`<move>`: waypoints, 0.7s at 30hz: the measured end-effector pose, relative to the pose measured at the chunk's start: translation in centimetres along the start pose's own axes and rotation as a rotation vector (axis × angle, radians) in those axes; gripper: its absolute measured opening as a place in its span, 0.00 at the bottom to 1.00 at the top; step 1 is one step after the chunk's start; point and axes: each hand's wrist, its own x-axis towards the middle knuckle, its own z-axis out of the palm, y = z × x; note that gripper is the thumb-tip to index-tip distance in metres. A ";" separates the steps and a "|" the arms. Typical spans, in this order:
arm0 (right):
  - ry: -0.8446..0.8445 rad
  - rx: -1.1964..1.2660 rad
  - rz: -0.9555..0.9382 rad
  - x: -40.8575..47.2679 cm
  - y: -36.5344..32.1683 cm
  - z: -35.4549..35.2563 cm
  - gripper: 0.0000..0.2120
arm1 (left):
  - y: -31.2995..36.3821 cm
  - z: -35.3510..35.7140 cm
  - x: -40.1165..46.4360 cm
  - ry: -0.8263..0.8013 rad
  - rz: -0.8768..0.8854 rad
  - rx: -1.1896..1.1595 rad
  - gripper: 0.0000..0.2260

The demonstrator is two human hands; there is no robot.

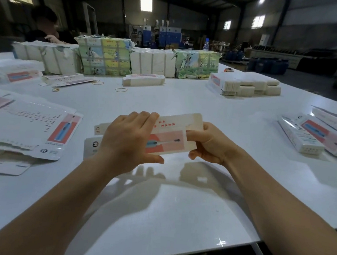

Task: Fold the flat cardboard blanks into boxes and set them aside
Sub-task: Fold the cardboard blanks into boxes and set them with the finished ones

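- Above the middle of the glossy white table (176, 210), held clear of the surface: one flat white cardboard blank with a pink-and-red printed panel (168, 141), long side running left to right, flaps sticking out at both ends.
- To the right, near the table edge: finished white-and-pink boxes (315, 135) lying in a loose group, apparently the ones already folded and set aside.
- To the left: a spread pile of unfolded white blanks with pink panels (29, 130), so plenty apparently left to do.
- Further back: a neat stack of flat white blanks (247, 85), paper-wrapped bundles with green and yellow pictures (104, 55), and a few tan rubber bands (121, 90) loose on the table.
- Judged stage for the current blank: only started, still mostly flat, no box shape formed, end flaps not tucked.
- Left hand (127, 142): wrapped over the left half of the blank, fingers curled across the top edge and thumb beneath, clamped on the card.
- Right hand (209, 143): closed on the right end, thumb laid across the printed face by the end flap, fingers curled behind.
- Both grips tight on the same blank, hands a short way apart with the pink panel showing between them.
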 end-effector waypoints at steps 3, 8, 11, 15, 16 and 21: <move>0.140 -0.190 -0.045 0.3 0.3 0.2 0.09 | 0.3 -0.1 0.0 -0.069 -0.014 0.081 0.41; 0.233 -0.333 -0.048 0.5 0.6 0.0 0.14 | 0.8 -0.3 0.0 -0.047 -0.092 0.004 0.29; 0.197 -0.180 -0.007 0.2 0.1 0.3 0.08 | 0.5 -0.2 0.0 -0.067 -0.205 -0.133 0.30; 0.539 -0.116 -0.311 0.1 -0.3 0.8 0.06 | -0.7 -0.2 0.3 -0.099 -0.415 -0.320 0.28; 0.664 -0.258 -0.437 0.0 -0.1 1.2 0.07 | -0.9 -0.1 0.3 -0.102 -0.449 -0.339 0.27; 0.670 -0.860 -0.616 0.2 1.5 3.7 0.14 | -0.7 0.2 0.6 -0.131 -0.518 -0.460 0.28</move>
